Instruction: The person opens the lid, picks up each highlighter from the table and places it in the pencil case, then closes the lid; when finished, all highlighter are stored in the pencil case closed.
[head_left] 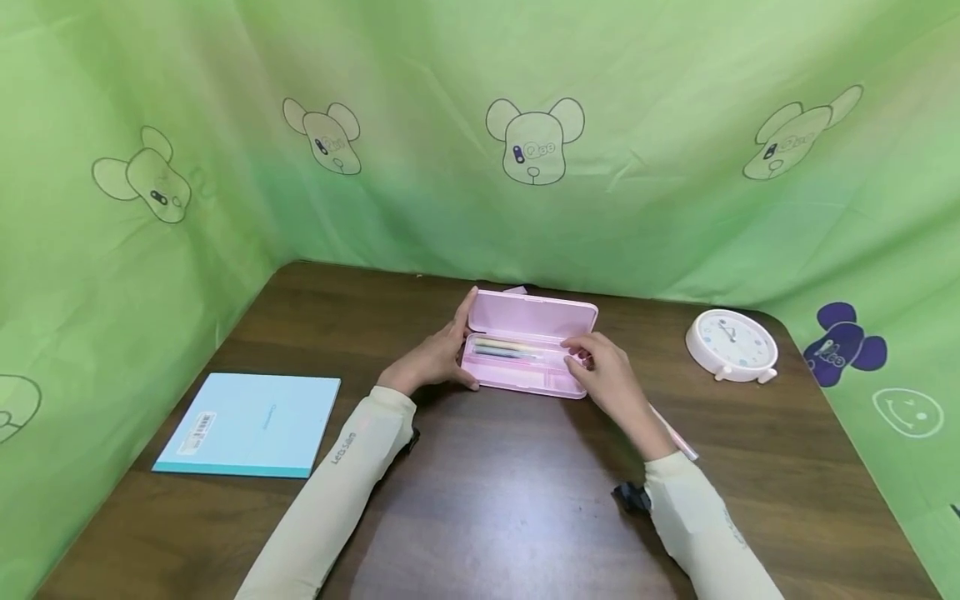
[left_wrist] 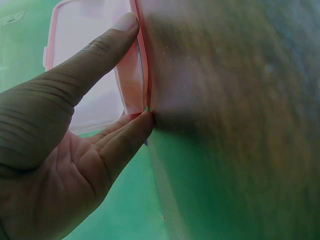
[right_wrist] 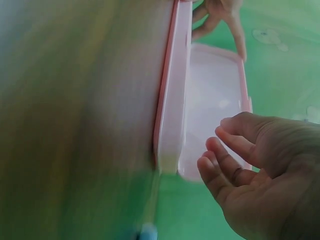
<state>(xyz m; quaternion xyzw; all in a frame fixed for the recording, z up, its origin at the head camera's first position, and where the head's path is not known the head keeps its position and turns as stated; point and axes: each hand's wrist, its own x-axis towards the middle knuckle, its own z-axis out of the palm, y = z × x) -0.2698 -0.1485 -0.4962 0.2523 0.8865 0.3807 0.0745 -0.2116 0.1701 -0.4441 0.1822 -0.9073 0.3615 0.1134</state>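
Note:
A pink pencil case lies open near the back of the table, its lid raised toward the curtain. Several pale-coloured pens lie side by side in its long compartment. My left hand grips the case's left end, thumb at the front corner and fingers reaching back to the lid. In the left wrist view, the thumb rests along the case's edge. Over the right end of the case is my right hand, fingers loosely bent. Nothing shows between its fingertips in the right wrist view.
A light-blue notebook with a barcode label lies at the left. A white round clock lies at the back right. A thin pink-and-white stick is partly hidden under my right forearm. A green curtain borders the table.

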